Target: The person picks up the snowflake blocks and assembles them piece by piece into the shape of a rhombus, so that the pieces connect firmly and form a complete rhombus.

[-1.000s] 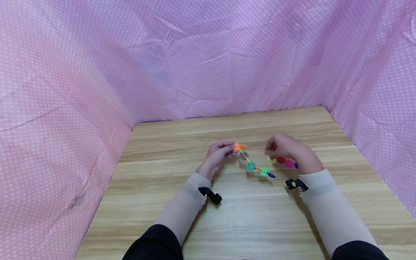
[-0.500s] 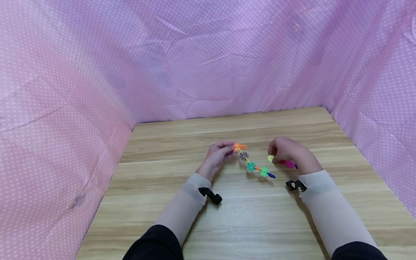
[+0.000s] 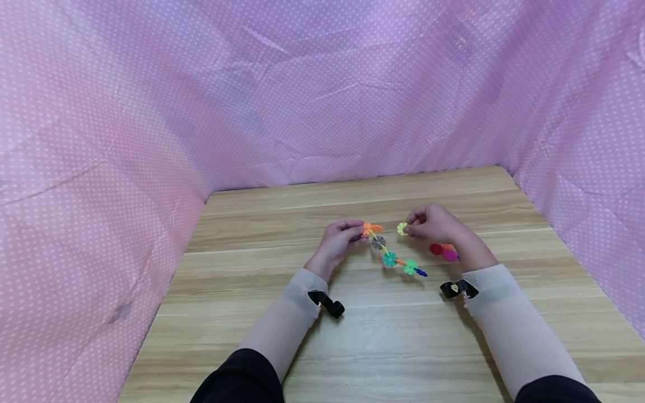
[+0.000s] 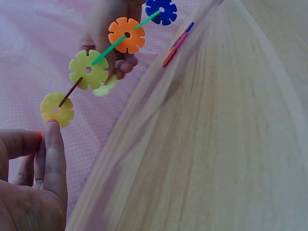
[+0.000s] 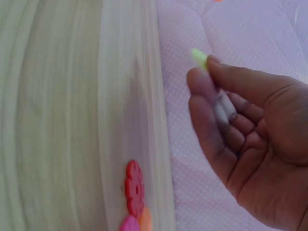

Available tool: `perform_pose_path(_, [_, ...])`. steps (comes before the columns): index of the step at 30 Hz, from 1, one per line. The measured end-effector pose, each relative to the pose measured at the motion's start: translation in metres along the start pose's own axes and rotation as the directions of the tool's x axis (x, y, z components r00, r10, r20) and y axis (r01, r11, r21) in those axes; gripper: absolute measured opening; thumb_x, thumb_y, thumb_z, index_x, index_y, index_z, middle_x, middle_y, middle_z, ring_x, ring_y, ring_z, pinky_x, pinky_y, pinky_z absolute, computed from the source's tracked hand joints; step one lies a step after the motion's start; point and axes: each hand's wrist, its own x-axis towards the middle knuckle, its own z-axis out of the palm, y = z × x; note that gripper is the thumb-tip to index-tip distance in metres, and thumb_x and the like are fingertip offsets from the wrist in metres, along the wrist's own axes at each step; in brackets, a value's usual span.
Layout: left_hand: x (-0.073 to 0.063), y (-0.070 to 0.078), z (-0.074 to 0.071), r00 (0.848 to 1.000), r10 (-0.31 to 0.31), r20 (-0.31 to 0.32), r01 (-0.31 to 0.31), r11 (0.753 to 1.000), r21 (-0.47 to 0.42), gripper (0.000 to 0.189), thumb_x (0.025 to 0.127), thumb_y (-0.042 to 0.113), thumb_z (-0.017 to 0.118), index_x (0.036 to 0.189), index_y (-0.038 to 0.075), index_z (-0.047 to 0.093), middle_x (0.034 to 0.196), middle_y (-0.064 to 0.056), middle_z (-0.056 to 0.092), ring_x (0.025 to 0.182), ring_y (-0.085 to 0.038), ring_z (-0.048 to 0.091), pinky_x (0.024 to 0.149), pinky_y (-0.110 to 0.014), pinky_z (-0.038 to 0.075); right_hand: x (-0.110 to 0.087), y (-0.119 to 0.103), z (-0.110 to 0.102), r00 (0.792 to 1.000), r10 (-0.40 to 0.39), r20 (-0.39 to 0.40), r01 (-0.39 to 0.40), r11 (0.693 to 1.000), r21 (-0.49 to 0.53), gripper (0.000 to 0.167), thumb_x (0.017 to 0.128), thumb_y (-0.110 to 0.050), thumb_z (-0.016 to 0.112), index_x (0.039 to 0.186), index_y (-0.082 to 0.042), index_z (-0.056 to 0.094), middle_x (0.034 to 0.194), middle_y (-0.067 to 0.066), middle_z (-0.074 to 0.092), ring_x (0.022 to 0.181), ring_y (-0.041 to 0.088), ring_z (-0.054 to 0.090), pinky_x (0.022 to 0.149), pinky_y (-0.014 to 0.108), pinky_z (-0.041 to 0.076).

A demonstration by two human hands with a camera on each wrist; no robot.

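Observation:
My left hand (image 3: 335, 244) pinches the orange end of a chain of notched flower-shaped plastic discs (image 3: 389, 258). The chain slants down to the right, through grey and green discs to a dark blue one. In the left wrist view, some linked discs, such as an orange disc (image 4: 120, 42), face the camera, while others between them show edge-on. Between thumb and fingertips, my right hand (image 3: 437, 228) holds a pale yellow-green disc (image 3: 401, 229), a short gap to the right of the chain's orange end. The same yellow-green disc (image 5: 199, 57) appears edge-on in the right wrist view.
Loose discs lie on the wooden table (image 3: 373, 347) below my right hand: a red disc (image 3: 435, 249), a pink disc (image 3: 450, 256), an orange one and a partly hidden blue one. A pink dotted cloth (image 3: 322, 101) surrounds the table's back and sides.
My right hand has picked the yellow-green disc out from beside the red one and brought it up and left toward the chain. The left hand and chain have stayed nearly still.

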Motion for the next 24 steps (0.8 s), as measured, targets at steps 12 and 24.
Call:
perform_pose_path(12, [0.000,-0.002,0.001,0.999,0.035,-0.004,-0.035,0.999,0.016,0.019,0.098,-0.007,0.068,0.117,-0.008,0.072,0.098,-0.011,0.074,0.078,-0.016,0.074,0.089,-0.036,0.061,0.006,-0.007,0.016,0.999,-0.039,0.022,0.032,0.972,0.233,0.022,0.102,-0.010,0.071,0.111,0.009,0.072,0.095,0.018,0.076,0.095,0.045,0.074,0.084,0.052,0.061])
perform_pose_path(24, [0.001,-0.004,0.001,0.999,0.048,-0.001,-0.048,0.998,0.037,0.022,0.098,-0.007,0.069,0.119,-0.011,0.071,0.097,-0.011,0.074,0.077,-0.016,0.075,0.091,-0.039,0.061,0.006,-0.013,0.023,0.998,-0.047,0.052,0.029,0.954,0.299,0.023,0.103,-0.008,0.068,0.114,0.011,0.070,0.097,0.021,0.076,0.096,0.047,0.073,0.084,0.053,0.061])
